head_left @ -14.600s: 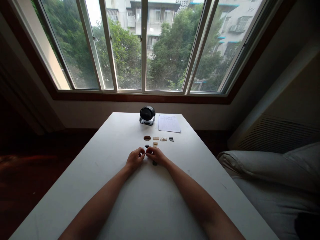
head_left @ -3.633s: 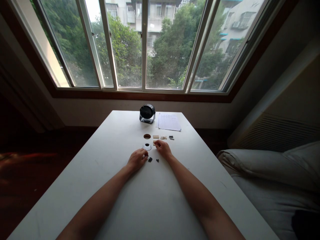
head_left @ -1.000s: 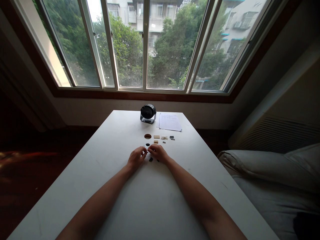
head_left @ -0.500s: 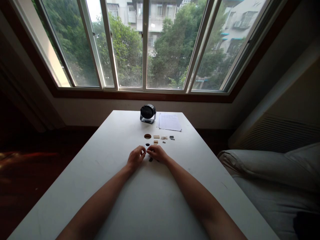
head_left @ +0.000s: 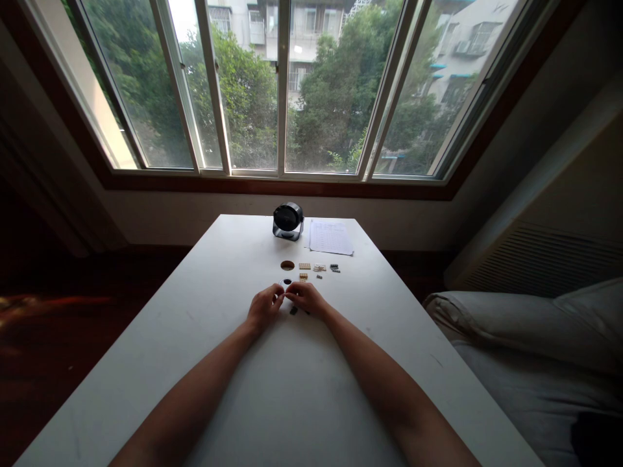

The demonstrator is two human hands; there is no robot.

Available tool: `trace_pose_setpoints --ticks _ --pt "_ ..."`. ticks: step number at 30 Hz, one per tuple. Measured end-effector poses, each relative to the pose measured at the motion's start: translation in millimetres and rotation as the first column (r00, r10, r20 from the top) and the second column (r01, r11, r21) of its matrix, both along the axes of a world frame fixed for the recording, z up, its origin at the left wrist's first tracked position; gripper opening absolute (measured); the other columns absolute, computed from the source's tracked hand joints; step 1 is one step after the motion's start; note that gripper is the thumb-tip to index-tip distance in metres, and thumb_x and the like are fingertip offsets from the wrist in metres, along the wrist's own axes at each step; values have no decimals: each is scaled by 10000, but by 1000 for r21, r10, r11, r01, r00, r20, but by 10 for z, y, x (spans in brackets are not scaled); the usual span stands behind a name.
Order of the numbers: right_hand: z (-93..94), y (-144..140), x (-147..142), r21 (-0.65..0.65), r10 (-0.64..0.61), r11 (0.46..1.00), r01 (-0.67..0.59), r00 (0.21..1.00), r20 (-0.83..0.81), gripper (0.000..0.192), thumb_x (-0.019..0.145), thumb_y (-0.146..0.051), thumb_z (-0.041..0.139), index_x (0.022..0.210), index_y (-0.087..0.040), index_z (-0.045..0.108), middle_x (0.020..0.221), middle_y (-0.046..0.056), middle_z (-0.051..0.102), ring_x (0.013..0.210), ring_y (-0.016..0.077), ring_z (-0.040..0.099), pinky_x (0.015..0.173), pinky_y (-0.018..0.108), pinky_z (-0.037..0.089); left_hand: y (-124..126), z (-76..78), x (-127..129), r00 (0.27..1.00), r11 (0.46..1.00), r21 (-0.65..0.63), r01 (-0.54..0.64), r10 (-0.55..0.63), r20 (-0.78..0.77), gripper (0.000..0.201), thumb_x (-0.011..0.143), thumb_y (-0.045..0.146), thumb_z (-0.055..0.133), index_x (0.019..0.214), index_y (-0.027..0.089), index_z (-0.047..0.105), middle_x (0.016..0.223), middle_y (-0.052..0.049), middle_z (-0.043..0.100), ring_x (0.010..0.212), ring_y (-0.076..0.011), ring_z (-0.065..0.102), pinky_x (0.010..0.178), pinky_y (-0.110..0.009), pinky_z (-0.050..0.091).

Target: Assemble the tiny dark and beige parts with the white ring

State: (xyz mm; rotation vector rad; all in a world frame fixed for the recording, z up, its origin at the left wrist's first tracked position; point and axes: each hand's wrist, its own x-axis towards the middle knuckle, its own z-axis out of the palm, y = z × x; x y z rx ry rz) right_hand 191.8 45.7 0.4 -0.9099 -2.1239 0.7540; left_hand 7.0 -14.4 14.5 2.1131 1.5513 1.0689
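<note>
My left hand and my right hand meet over the white table, thumbs and fingertips pinched close together. Whatever lies between their tips is too small to make out. Just beyond the fingers is a small white round thing with a dark centre, partly covered by the hands; I cannot tell whether they touch it. A small dark piece lies on the table beneath the right hand. Past the right hand sits a small tan studded block, with a small grey piece to its right.
Farther back lie a brown round disc or hole, a tan studded plate, a cluster of pale pieces and several dark grey pieces. A black fan-like device and printed sheets are at the far edge.
The fingertips have shifted very slightly against each other. Everything on the table stays where it was.
</note>
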Motion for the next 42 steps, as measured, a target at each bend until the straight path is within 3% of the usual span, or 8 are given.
trace_pose_setpoints --ticks 16,42 --pt "-66 24 -2 -2 13 1000 -13 999 -36 142 839 -316 643 874 -187 693 753 11 671 662 134 602 604 225 441 12 -19 -5 1000 1000 1 17 -17 18 110 856 256 528 915 241 620 827 16 679 686 -125 582 677 -245 439" --pt "-15 -9 -1 9 -23 1000 23 1000 8 153 858 -325 621 851 -193 698 759 20 681 666 144 602 628 238 447 13 -14 -3 1000 1000 -20 -8 8 7 109 845 245 532 917 242 614 838 9 671 678 -124 578 680 -249 456"
